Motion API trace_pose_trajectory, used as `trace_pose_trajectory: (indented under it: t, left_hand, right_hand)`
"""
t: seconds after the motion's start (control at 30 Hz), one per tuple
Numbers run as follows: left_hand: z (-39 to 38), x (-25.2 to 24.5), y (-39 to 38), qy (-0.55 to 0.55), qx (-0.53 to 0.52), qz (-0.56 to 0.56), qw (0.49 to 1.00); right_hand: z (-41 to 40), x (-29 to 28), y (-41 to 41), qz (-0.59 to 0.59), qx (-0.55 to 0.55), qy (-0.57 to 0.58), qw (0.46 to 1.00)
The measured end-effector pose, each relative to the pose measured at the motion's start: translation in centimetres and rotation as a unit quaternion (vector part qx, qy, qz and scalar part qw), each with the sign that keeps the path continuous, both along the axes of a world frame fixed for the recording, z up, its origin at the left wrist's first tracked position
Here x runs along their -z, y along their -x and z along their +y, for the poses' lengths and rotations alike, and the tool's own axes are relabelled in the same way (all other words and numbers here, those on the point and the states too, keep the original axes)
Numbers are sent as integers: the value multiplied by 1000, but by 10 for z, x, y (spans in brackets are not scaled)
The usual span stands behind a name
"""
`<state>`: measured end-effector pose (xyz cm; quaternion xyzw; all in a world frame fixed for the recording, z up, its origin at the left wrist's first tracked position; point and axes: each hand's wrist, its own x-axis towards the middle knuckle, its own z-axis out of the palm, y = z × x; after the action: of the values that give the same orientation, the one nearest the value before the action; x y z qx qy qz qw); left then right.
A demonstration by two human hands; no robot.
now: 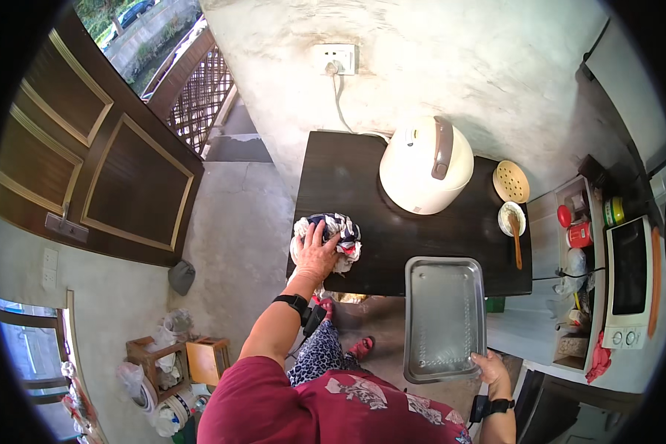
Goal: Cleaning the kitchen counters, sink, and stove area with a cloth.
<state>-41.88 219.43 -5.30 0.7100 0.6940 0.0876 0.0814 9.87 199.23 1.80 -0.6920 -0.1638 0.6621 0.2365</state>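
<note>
My left hand [317, 254] presses down on a crumpled cloth [348, 228], white with dark and red patches, at the left front of a dark wooden table [361, 183]. Its fingers spread over the bundle, and part of the cloth hangs at the table's edge. In my right hand [492, 368] is a grey metal tray [445, 322], gripped at its near right corner with the thumb on the rim. The tray is bare inside, and its far end overlaps the table's front edge in view.
A cream appliance [416, 172] with a brown handle stands at the table's back, its cord running to a wall socket [341, 59]. On the right are a perforated yellow bowl [511, 182] and a small bowl [508, 213] with a wooden spoon [516, 241]. A microwave [628, 277] stands further right.
</note>
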Motion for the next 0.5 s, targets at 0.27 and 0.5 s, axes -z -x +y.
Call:
trace_pose_trajectory:
  t: [0.27, 0.5]
  left_hand:
    - [84, 0, 14, 21, 40, -13, 999]
    - [195, 11, 31, -19, 91, 9, 996]
  right_hand:
    - [13, 36, 20, -51, 60, -14, 997]
    - [16, 35, 52, -44, 60, 46, 996]
